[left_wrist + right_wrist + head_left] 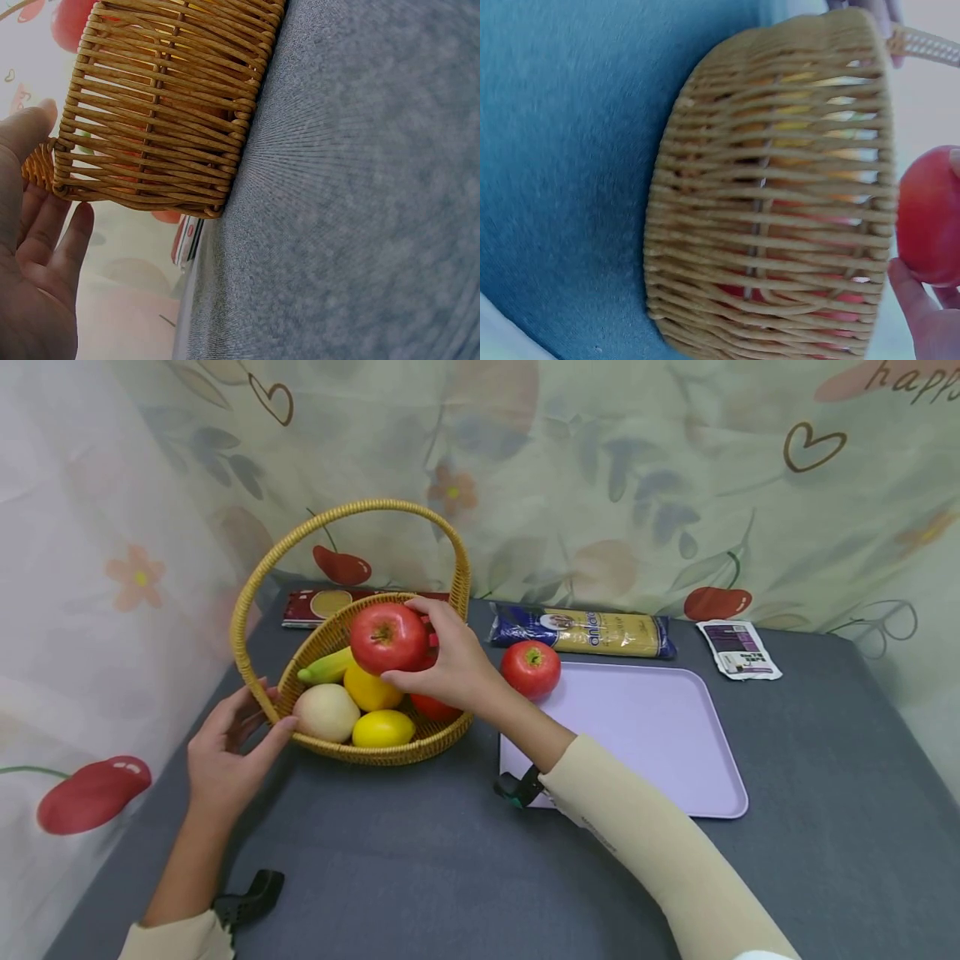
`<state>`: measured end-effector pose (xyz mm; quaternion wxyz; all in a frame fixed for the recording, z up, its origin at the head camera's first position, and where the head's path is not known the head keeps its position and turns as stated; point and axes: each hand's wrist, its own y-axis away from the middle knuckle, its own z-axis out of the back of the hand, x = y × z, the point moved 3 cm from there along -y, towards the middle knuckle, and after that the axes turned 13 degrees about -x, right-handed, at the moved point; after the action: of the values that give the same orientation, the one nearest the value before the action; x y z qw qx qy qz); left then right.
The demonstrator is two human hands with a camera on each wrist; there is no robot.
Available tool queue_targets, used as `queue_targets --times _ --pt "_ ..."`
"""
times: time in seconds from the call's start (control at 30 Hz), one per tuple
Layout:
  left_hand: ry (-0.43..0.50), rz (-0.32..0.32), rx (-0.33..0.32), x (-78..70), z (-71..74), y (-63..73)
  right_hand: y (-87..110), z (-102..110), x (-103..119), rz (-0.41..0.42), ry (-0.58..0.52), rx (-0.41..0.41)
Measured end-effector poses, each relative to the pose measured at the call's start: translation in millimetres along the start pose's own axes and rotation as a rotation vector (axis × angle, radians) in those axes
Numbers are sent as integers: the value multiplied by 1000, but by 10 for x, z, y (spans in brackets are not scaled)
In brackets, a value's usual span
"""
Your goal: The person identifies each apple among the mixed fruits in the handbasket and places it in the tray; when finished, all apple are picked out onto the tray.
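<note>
My right hand (457,664) holds a red apple (387,637) between thumb and fingers, over the wicker basket (390,757). In the right wrist view that apple (932,217) shows just above the rim. With thumb and fingers about the foot of the handle, my left hand (228,760) grips the basket's left end. Inside lie a pale round fruit (327,712), a lemon (384,728), an orange-yellow fruit (370,689), a green-tipped banana (328,667) and a partly hidden red fruit (435,708). The left wrist view shows the basket's woven side (157,112).
Right of the basket, another red apple (531,668) sits at the corner of a lilac tray (637,735). Behind are a pasta packet (585,631), a white and purple sachet (740,649) and a dark red packet (307,608). A patterned curtain (555,485) closes off the back.
</note>
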<state>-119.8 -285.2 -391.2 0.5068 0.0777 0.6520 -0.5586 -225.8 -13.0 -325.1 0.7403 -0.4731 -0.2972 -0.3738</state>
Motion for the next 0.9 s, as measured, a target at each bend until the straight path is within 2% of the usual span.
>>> queue_targets --times 0.27,0.5,0.7,0.9 --pt "6 0 -4 -11 -2 1 115 127 77 -42 -72 -38" --pt "5 3 2 -24 -11 -1 253 260 79 -121 -141 -70" --pt "5 6 -4 -10 -13 0 330 366 99 -128 -141 -98" --pt "16 14 -9 -5 -14 8 390 456 87 -171 -196 -116"
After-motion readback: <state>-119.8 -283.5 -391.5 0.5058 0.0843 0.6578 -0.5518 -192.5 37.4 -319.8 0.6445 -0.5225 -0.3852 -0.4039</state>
